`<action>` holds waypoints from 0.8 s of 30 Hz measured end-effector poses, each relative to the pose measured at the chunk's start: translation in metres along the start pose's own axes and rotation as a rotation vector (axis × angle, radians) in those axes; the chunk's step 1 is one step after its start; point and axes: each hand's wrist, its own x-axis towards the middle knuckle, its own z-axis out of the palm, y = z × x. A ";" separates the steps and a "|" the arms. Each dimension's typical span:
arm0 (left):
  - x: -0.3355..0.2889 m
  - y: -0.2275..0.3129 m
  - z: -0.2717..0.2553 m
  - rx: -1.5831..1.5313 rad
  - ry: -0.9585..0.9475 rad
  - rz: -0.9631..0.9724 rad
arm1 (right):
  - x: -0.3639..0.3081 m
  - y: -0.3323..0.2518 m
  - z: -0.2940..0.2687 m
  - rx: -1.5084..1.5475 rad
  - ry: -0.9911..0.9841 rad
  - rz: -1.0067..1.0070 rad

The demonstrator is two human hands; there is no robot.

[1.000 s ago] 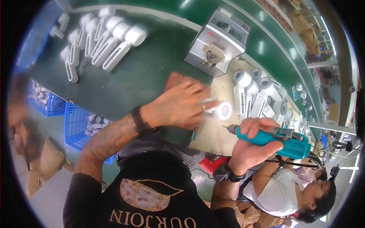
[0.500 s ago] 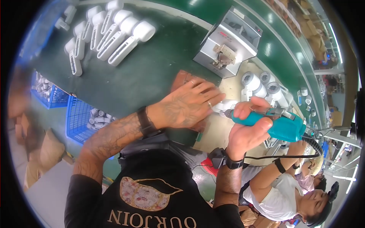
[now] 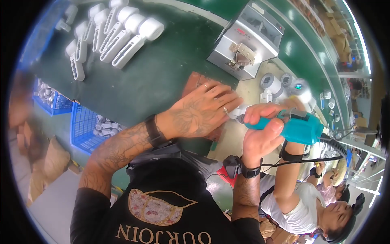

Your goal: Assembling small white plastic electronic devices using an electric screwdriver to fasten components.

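My left hand [image 3: 203, 106] lies over a reddish-brown pad [image 3: 196, 80], fingers curled down on a white plastic part [image 3: 240, 110]. Most of that part is hidden beneath the hand; only a bit of it shows by the fingertips. In my right hand [image 3: 264, 132] is a teal electric screwdriver [image 3: 298, 127], held nearly level with fingers wrapped round its front. Its nose points left at the white part, close to my left fingertips. Whether the bit touches the part cannot be made out. A black cord runs from the screwdriver's rear.
Several white round-headed handheld units [image 3: 130, 40] lie at the far left. A grey metal machine [image 3: 248, 44] stands beyond my hands. More white units [image 3: 271, 84] stand to the right, where a co-worker's arm [image 3: 287, 171] reaches in. Blue baskets [image 3: 83, 130] of white parts sit lower left.
My right hand and the screwdriver have shifted slightly up and left. The co-worker's arm has reached forward toward the white units. My left hand stays nearly where it was.
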 end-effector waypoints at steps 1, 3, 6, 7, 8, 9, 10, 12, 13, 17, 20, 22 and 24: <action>0.000 0.002 0.000 0.012 -0.002 -0.008 | 0.000 0.000 -0.001 0.038 -0.005 0.013; 0.001 0.003 0.001 0.010 -0.006 -0.007 | 0.001 0.000 0.000 -0.047 -0.011 -0.010; 0.002 0.004 0.000 0.015 0.007 -0.012 | 0.002 0.000 0.002 -0.169 -0.019 -0.045; 0.001 0.004 0.001 0.015 0.020 -0.025 | 0.001 -0.001 0.002 -0.209 -0.022 -0.045; 0.001 0.004 0.002 0.022 0.024 -0.010 | 0.000 -0.004 0.003 -0.208 -0.015 -0.061; -0.001 0.003 0.003 -0.002 0.040 -0.041 | -0.001 -0.006 0.005 -0.196 -0.005 0.007; -0.003 0.002 0.004 -0.026 0.056 -0.072 | -0.003 -0.009 0.006 -0.183 0.005 0.075; -0.010 0.002 0.001 -0.058 0.076 -0.038 | -0.013 -0.014 0.004 -0.181 0.035 0.056; -0.013 0.003 -0.001 -0.103 0.093 -0.014 | -0.019 -0.022 0.001 -0.083 0.098 0.017; -0.037 0.011 -0.023 -0.080 -0.038 -0.091 | -0.047 -0.048 -0.019 -0.012 0.178 -0.070; -0.053 0.008 -0.021 -0.211 0.029 -0.199 | -0.064 -0.057 -0.024 -0.100 0.159 -0.097; -0.065 0.004 -0.026 -0.371 0.074 -0.214 | -0.074 -0.056 -0.032 -0.100 0.131 -0.096; -0.072 -0.001 -0.032 -0.394 0.084 -0.206 | -0.080 -0.057 -0.036 -0.122 0.106 -0.075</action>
